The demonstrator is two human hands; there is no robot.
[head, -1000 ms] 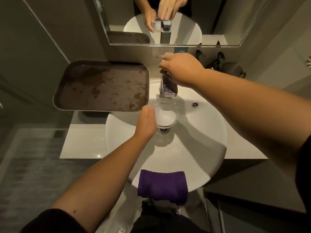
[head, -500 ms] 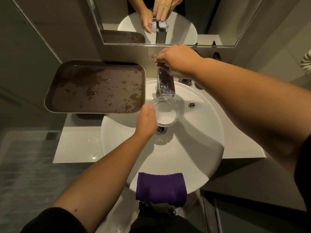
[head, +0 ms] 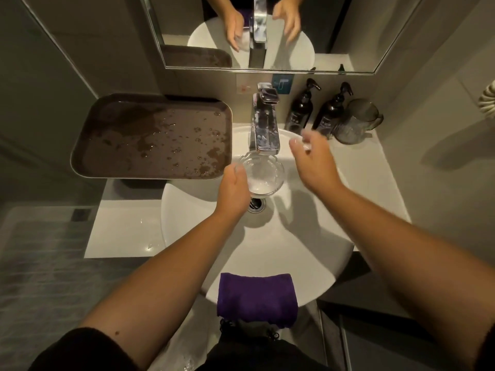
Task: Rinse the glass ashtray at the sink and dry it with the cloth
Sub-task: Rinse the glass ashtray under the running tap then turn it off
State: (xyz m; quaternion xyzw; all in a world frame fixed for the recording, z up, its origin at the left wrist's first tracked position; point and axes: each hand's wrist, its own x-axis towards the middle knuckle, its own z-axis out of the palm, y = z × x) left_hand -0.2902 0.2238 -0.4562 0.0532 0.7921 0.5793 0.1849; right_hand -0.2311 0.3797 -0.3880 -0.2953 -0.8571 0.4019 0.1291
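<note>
- Glass ashtray [head: 261, 174]: held under the tap spout [head: 265, 141], over the drain [head: 256, 204] of the white sink [head: 308, 253]. Clear, thick-walled, round, scalloped rim; milky water pooled in the bottom.
- Left hand [head: 232, 189]: grips the ashtray's near-left rim, thumb on top, fingers hidden underneath.
- Right hand [head: 312, 163]: holds nothing, fingers loosely spread and blurred, hovering just right of the spout, apart from the tap lever [head: 267, 95].
- Whether water is running: cannot tell; no clear stream shows.
- Step in hand, as I judge it: rinsing. To do it well, tilt the ashtray so the pooled water tips toward the drain, turn it so the rim notches get flushed, and keep a firm grip, since wet glass over hard ceramic is slippery.
- Purple cloth [head: 257, 297]: folded, fuzzy pile, draped over the sink's near rim, untouched.
- Counter [head: 126, 234]: pale, glossy. Dark rounded tray [head: 152, 140] at left, wet with droplets.
- Two dark pump bottles [head: 301, 108] and a clear glass jug [head: 357, 121] stand behind at right.
</note>
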